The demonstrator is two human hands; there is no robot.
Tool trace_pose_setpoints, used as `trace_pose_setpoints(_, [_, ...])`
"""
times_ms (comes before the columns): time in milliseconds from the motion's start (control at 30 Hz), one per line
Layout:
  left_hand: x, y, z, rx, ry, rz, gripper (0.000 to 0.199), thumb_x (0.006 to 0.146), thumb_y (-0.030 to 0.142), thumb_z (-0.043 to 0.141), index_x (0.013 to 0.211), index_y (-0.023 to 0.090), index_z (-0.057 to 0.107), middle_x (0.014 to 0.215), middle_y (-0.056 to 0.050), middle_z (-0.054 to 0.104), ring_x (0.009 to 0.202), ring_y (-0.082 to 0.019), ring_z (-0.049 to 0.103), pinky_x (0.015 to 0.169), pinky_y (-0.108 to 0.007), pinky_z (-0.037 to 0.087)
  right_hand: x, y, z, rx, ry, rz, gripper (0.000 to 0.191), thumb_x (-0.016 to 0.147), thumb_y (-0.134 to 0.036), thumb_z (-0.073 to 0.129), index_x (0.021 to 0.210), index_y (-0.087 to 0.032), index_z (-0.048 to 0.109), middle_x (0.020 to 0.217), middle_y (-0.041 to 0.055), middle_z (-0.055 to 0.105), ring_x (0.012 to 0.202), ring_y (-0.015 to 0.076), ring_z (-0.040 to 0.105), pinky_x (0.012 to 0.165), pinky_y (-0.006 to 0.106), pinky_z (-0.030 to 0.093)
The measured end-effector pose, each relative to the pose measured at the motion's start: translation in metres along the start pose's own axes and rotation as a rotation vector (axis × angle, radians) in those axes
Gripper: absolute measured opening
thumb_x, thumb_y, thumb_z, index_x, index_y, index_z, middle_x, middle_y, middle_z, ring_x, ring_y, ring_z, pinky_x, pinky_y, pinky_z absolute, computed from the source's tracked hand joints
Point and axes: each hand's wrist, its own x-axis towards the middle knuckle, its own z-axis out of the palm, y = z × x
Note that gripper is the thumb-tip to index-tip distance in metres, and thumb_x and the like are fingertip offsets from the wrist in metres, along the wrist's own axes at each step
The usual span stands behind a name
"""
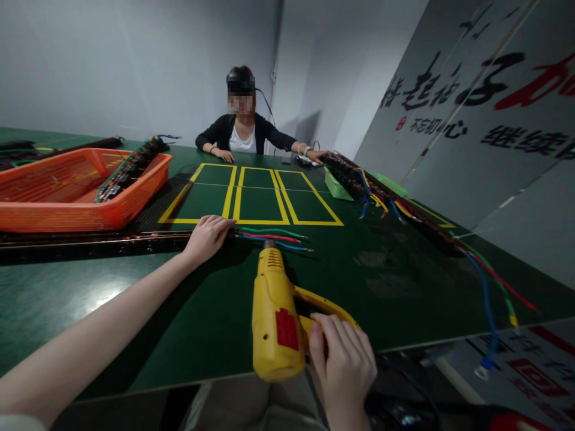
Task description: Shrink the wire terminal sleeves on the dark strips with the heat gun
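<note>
My right hand [344,353] is wrapped around the handle of a yellow heat gun [275,317], held over the near side of the table. Its nozzle [269,244] points away from me, right at several loose wires [274,236] in green, red and blue. These wires come out of the right end of a long dark bar [112,244] with copper-coloured edges, which lies across the table. My left hand [209,239] is closed over that end, its fingertips where the wires begin. Whether nozzle and wires touch, I cannot tell.
An orange basket [135,216] at left holds a dark wired bar [132,169]. Yellow tape rectangles [251,222] mark the green table. At right, more wired bars [359,179] lie across a green basket [336,187], wires hanging over the edge. A person [242,134] sits opposite, one hand on those bars.
</note>
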Motion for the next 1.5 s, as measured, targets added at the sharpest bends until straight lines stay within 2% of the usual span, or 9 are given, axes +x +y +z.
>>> trace_pose_setpoints(133, [0.001,0.001,0.001,0.021,-0.148,0.011,0.037,0.095,0.028,0.027,0.111,0.019,0.058,0.105,-0.009,0.065,0.099,-0.023,0.059,0.083,-0.038,0.047,0.005,-0.027,0.008,0.070,-0.067,0.011,0.025,0.093,-0.030,0.038,0.089,-0.022,0.062,0.076,0.0020,0.063,0.075,0.0164,0.054,0.075,0.032,0.033])
trace_pose_setpoints(267, [0.001,0.000,0.002,0.041,-0.162,0.024,0.037,0.095,0.028,0.026,0.112,0.019,0.056,0.107,-0.009,0.064,0.100,-0.024,0.058,0.084,-0.038,0.048,0.008,-0.043,0.011,0.128,-0.112,0.029,0.025,0.093,-0.033,0.039,0.093,-0.022,0.062,0.078,0.0018,0.062,0.077,0.0169,0.054,0.075,0.033,0.031])
trace_pose_setpoints(433, [0.000,-0.002,0.004,0.062,-0.162,0.032,0.036,0.094,0.028,0.026,0.112,0.019,0.056,0.106,-0.010,0.063,0.100,-0.025,0.058,0.085,-0.039,0.048,0.005,-0.042,0.012,0.207,-0.123,0.045,0.026,0.094,-0.037,0.038,0.094,-0.023,0.061,0.084,0.0012,0.064,0.081,0.0167,0.054,0.077,0.032,0.030])
trace_pose_setpoints(733, [0.000,-0.001,0.002,0.048,-0.173,0.043,0.036,0.094,0.027,0.026,0.114,0.018,0.055,0.107,-0.010,0.062,0.101,-0.024,0.057,0.086,-0.040,0.048,0.009,-0.020,0.012,0.189,-0.084,0.007,0.025,0.094,-0.036,0.042,0.086,-0.022,0.061,0.075,-0.0001,0.063,0.074,0.0147,0.054,0.075,0.030,0.031])
trace_pose_setpoints(1000, [-0.001,-0.001,0.001,0.053,-0.158,0.055,0.035,0.093,0.027,0.028,0.114,0.020,0.056,0.105,-0.010,0.063,0.099,-0.024,0.058,0.084,-0.039,0.049,0.002,0.022,-0.011,0.058,-0.118,-0.015,0.028,0.095,-0.036,0.040,0.090,-0.022,0.063,0.081,0.0006,0.066,0.078,0.0144,0.056,0.077,0.029,0.033])
trace_pose_setpoints(1233, [0.000,0.002,0.000,0.081,-0.179,0.036,0.036,0.095,0.032,0.025,0.113,0.019,0.055,0.108,-0.009,0.062,0.100,-0.025,0.058,0.085,-0.039,0.048,-0.006,0.066,-0.036,-0.142,-0.056,-0.164,0.025,0.094,-0.033,0.042,0.090,-0.019,0.062,0.080,0.0015,0.070,0.076,0.0152,0.061,0.074,0.028,0.037])
trace_pose_setpoints(1367, [0.000,0.002,0.001,0.068,-0.179,0.037,0.035,0.094,0.038,0.031,0.113,0.020,0.055,0.108,-0.009,0.062,0.100,-0.025,0.058,0.086,-0.039,0.048,-0.007,0.071,-0.040,-0.187,-0.028,-0.168,0.029,0.095,-0.032,0.039,0.086,-0.018,0.063,0.077,0.0027,0.070,0.073,0.0161,0.061,0.072,0.029,0.037])
trace_pose_setpoints(1500, [-0.001,-0.001,0.003,0.058,-0.171,0.041,0.036,0.091,0.043,0.037,0.114,0.021,0.055,0.108,-0.009,0.063,0.100,-0.025,0.059,0.083,-0.038,0.049,-0.011,0.065,-0.037,-0.194,-0.015,-0.160,0.022,0.093,-0.029,0.044,0.089,-0.018,0.063,0.080,0.0027,0.070,0.075,0.0162,0.061,0.074,0.030,0.038])
